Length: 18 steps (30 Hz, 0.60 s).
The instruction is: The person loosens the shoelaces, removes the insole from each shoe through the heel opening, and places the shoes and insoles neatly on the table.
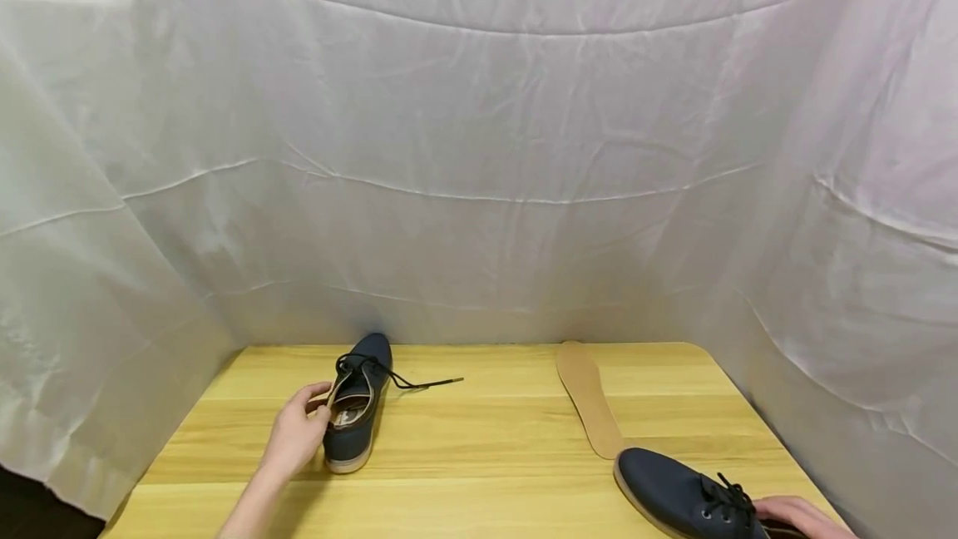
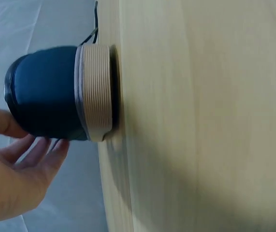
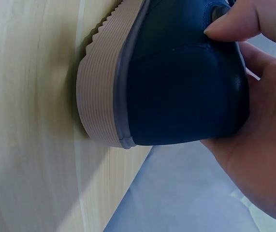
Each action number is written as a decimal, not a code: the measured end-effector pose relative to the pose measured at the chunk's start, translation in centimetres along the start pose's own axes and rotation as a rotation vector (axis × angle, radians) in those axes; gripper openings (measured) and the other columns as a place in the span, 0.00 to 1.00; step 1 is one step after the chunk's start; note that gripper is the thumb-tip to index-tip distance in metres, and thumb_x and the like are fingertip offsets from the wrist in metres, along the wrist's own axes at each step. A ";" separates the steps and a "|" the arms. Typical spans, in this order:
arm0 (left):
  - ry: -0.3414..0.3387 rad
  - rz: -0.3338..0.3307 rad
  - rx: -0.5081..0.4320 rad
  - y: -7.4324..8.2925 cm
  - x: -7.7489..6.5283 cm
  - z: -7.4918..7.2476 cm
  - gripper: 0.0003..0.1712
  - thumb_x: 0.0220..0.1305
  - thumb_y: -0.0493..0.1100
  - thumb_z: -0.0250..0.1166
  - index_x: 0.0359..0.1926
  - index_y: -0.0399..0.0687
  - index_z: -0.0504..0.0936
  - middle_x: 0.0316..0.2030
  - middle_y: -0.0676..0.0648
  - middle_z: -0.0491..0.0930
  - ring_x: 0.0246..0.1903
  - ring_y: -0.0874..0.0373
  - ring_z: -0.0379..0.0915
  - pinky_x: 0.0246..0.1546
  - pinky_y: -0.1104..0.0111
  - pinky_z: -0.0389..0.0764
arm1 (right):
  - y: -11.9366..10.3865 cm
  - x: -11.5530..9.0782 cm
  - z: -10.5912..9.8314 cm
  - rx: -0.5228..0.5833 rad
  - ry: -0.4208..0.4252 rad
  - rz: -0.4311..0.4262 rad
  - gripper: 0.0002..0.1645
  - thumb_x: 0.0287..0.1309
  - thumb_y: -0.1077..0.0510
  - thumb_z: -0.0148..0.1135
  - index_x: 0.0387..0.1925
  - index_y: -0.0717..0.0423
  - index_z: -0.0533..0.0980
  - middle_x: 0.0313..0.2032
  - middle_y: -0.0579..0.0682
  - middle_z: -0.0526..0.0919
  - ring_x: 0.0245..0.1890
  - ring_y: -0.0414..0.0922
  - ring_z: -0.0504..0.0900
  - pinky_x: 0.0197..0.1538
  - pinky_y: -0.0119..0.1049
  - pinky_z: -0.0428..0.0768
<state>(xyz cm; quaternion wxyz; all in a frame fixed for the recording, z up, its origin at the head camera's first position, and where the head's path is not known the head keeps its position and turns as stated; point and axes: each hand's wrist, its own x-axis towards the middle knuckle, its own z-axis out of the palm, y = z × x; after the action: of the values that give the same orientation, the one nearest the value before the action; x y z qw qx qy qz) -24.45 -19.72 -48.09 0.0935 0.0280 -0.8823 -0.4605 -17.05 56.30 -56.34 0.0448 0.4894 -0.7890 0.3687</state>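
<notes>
Pale grey cloth (image 1: 479,115), slightly shiny, hung behind and down both sides. Long creases (image 1: 554,34) run sideways across it, small wrinkles all over; pinkish tint upper right. Cloth looks bluer in both wrist views. Bench (image 1: 494,431): yellowish wood grain, plank lines running left to right, far right corner rounded, far edge close to cloth. Dark patch (image 1: 33,506) below cloth hem, lower left, can't tell what. Light soft, shadows on bench blurry-edged.

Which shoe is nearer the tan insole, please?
The shoe held by the right hand, toe beside the insole; the other shoe, by the left hand, is farther off.
</notes>
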 end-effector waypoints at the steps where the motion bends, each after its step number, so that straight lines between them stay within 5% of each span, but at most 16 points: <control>1: 0.017 0.000 -0.013 0.1 -0.2 0.0 0.28 0.72 0.33 0.53 0.71 0.33 0.70 0.65 0.26 0.72 0.64 0.32 0.72 0.58 0.46 0.77 | -0.5 0.2 0.3 -0.079 0.028 0.017 0.54 0.46 0.80 0.65 0.75 0.45 0.67 0.67 0.34 0.73 0.62 0.28 0.73 0.51 0.18 0.73; 6: 0.191 0.071 -0.086 1.5 -0.9 0.7 0.27 0.69 0.30 0.55 0.68 0.32 0.72 0.65 0.33 0.70 0.64 0.38 0.71 0.58 0.58 0.77 | 2.4 -2.1 1.6 -0.354 0.069 0.114 0.54 0.39 0.71 0.74 0.71 0.38 0.71 0.63 0.30 0.74 0.60 0.25 0.71 0.50 0.17 0.67; 10: 0.362 0.234 -0.102 3.1 -1.6 1.8 0.26 0.64 0.26 0.58 0.64 0.31 0.76 0.65 0.35 0.72 0.62 0.42 0.72 0.53 0.66 0.73 | 4.6 -3.2 2.4 -0.325 0.021 0.153 0.47 0.46 0.68 0.74 0.70 0.45 0.73 0.62 0.36 0.77 0.61 0.29 0.73 0.50 0.21 0.71; 14: 0.444 0.382 -0.126 4.4 -2.3 3.2 0.28 0.61 0.22 0.60 0.63 0.32 0.77 0.65 0.35 0.73 0.61 0.43 0.72 0.52 0.78 0.71 | 3.6 -1.3 3.2 -0.263 0.002 0.143 0.46 0.49 0.69 0.73 0.71 0.47 0.72 0.64 0.37 0.76 0.62 0.29 0.72 0.50 0.23 0.73; 18: 0.442 0.492 -0.113 5.5 -3.1 4.7 0.33 0.58 0.21 0.63 0.67 0.36 0.76 0.65 0.37 0.74 0.62 0.41 0.73 0.58 0.88 0.63 | -0.8 3.0 3.5 -0.186 -0.017 0.136 0.47 0.53 0.72 0.68 0.74 0.44 0.69 0.65 0.35 0.73 0.63 0.28 0.71 0.48 0.26 0.75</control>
<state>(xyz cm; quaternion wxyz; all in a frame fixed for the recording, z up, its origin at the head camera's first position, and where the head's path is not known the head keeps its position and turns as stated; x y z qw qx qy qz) -22.12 -12.36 -46.68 0.3921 -0.0918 -0.7941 -0.4553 -16.96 51.66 -57.16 0.0583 0.4316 -0.8515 0.2920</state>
